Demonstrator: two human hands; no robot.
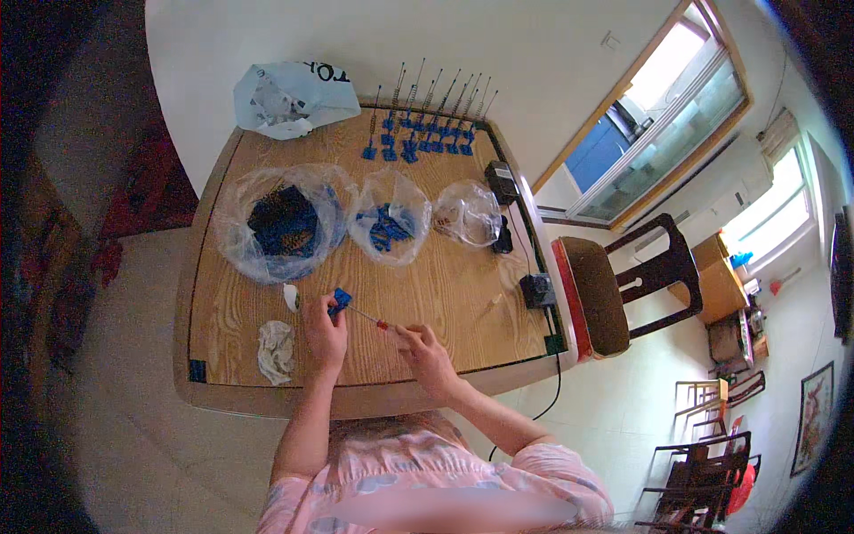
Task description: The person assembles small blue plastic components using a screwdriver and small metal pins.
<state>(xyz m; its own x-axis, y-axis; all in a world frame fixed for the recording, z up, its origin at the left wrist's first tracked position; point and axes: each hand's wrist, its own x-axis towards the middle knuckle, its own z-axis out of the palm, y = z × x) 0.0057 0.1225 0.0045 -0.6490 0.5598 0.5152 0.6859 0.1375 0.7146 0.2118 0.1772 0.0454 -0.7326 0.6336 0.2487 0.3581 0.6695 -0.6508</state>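
Note:
My left hand (326, 329) is closed round a small blue plastic piece (340, 302) above the near part of the table. From the right, my right hand (425, 354) grips a screwdriver (383, 325) with a thin metal shaft and a red part by my fingers; most of its handle is hidden. The shaft's far end meets the blue piece, though the exact contact is too small to make out. Beside my left hand lie a crumpled whitish cloth (276, 351) and a small white object (291, 297).
Beyond my hands stand clear plastic bags: one with dark springy parts (283, 222), one with blue pieces (388, 226), one with small copper-coloured bits (467, 214). Several blue-based parts with upright rods (418, 142) stand behind. Black adapters (536, 291) and a cable line the right edge.

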